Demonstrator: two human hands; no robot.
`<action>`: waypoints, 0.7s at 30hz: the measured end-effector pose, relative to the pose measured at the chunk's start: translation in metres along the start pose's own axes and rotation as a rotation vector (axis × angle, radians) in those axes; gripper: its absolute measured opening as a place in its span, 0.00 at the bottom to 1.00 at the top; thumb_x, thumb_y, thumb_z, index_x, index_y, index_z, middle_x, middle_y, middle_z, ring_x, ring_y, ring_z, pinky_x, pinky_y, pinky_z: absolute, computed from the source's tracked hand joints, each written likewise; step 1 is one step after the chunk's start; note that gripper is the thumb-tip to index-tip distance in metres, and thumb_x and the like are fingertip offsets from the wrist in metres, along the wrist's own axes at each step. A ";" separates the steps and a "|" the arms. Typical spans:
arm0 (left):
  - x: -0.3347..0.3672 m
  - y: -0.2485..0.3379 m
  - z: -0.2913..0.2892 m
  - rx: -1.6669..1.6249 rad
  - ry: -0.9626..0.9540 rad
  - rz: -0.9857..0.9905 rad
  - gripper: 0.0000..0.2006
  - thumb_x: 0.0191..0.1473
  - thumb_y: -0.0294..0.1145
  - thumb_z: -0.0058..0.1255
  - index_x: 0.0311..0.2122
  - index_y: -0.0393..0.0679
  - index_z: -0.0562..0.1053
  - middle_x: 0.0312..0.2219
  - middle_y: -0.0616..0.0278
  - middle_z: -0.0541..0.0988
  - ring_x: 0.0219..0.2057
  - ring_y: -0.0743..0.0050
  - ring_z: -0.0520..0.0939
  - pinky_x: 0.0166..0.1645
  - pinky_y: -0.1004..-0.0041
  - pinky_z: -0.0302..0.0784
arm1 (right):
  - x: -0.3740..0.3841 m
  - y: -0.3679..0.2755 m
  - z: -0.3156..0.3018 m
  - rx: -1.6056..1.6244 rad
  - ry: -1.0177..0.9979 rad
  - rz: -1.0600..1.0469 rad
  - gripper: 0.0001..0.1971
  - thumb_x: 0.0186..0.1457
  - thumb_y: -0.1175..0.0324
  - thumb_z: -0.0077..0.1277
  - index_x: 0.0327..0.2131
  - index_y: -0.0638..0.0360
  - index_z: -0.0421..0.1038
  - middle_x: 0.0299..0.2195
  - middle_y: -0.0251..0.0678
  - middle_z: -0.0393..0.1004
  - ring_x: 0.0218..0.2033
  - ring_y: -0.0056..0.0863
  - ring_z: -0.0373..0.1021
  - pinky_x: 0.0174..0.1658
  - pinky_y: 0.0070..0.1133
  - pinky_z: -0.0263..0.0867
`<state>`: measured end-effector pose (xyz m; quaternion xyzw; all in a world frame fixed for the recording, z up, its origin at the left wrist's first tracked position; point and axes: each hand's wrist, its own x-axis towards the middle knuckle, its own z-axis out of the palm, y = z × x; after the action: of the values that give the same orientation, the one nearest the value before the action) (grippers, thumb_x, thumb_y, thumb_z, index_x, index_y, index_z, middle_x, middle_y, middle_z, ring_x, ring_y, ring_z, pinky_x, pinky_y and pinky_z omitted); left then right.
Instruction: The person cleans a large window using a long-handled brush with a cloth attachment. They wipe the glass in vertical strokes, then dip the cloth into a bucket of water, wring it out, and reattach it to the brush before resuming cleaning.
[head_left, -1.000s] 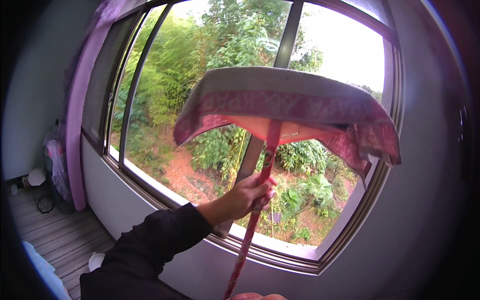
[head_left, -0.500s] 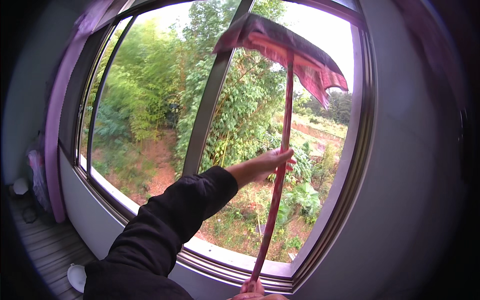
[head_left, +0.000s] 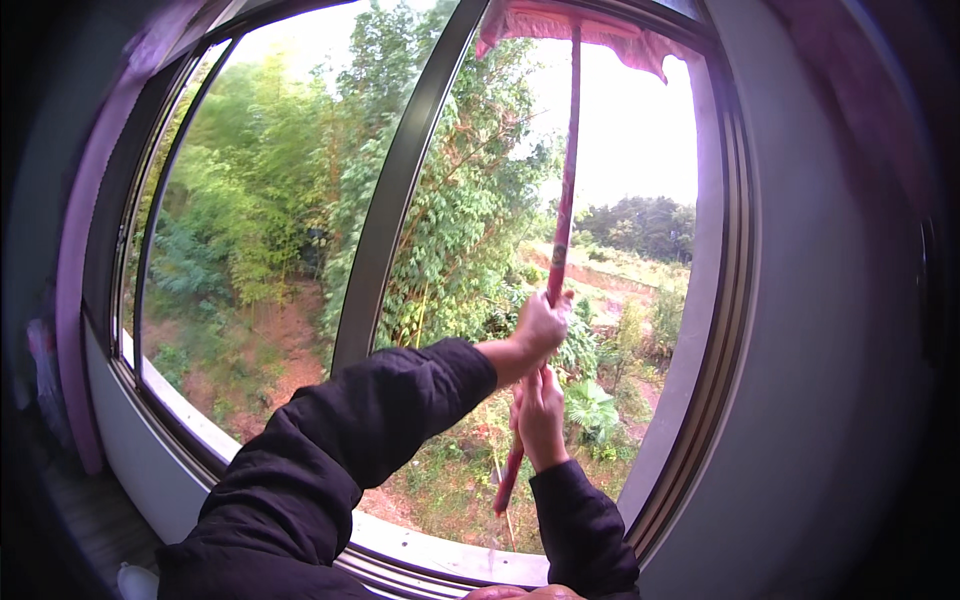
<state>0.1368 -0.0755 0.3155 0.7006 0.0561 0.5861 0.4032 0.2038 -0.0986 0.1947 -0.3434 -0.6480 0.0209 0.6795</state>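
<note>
Pink cloth point(head_left: 525, 24) cropped at top, pole point(head_left: 566, 200) partly hidden by hands point(head_left: 541, 325), white object point(head_left: 137, 582) cropped below

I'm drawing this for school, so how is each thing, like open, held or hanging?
Red pole: held up, slightly tilted.
Left hand: closed around the pole, higher up.
Right hand: gripping the pole lower down.
Pink cloth: up high, edges drooping.
Purple curtain: hanging down.
Window: can't tell if the right side is open.

Purple curtain point(head_left: 75, 330) far left; green trees point(head_left: 270, 190) outside.
</note>
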 end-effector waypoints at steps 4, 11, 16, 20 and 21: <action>0.058 0.006 -0.021 0.136 0.137 0.129 0.14 0.64 0.38 0.40 0.41 0.36 0.68 0.16 0.69 0.68 0.12 0.84 0.64 0.15 0.76 0.60 | 0.029 -0.004 0.026 0.161 -0.076 0.030 0.19 0.66 0.54 0.37 0.45 0.61 0.63 0.26 0.33 0.70 0.23 0.17 0.68 0.29 0.18 0.67; 0.080 -0.001 -0.023 0.160 0.219 0.148 0.14 0.63 0.39 0.43 0.39 0.35 0.71 0.21 0.57 0.76 0.19 0.74 0.73 0.25 0.70 0.68 | -0.002 0.055 0.013 0.406 -0.207 0.269 0.29 0.62 0.41 0.31 0.36 0.63 0.66 0.19 0.31 0.68 0.17 0.18 0.65 0.22 0.17 0.64; 0.078 -0.006 -0.031 0.177 0.202 0.165 0.14 0.62 0.42 0.44 0.40 0.39 0.69 0.20 0.62 0.73 0.17 0.78 0.70 0.22 0.72 0.67 | -0.035 0.096 0.033 0.549 -0.159 0.370 0.26 0.60 0.42 0.40 0.29 0.59 0.65 0.14 0.27 0.63 0.12 0.15 0.58 0.15 0.15 0.54; 0.068 0.014 -0.040 0.213 0.018 0.121 0.26 0.59 0.47 0.46 0.52 0.36 0.58 0.35 0.52 0.73 0.32 0.70 0.75 0.37 0.70 0.75 | -0.021 0.108 0.040 0.580 0.024 0.279 0.22 0.62 0.47 0.41 0.23 0.53 0.64 0.13 0.21 0.59 0.12 0.10 0.55 0.14 0.12 0.50; 0.060 0.021 -0.039 0.290 0.014 0.128 0.31 0.58 0.48 0.48 0.56 0.35 0.54 0.40 0.46 0.72 0.38 0.64 0.75 0.44 0.67 0.74 | -0.016 0.110 0.045 0.623 0.031 0.265 0.22 0.63 0.48 0.41 0.22 0.52 0.63 0.12 0.21 0.59 0.11 0.10 0.54 0.14 0.12 0.50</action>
<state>0.1127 -0.0369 0.3753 0.7496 0.0981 0.6011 0.2591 0.2069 -0.0029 0.1231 -0.2008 -0.5498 0.3007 0.7530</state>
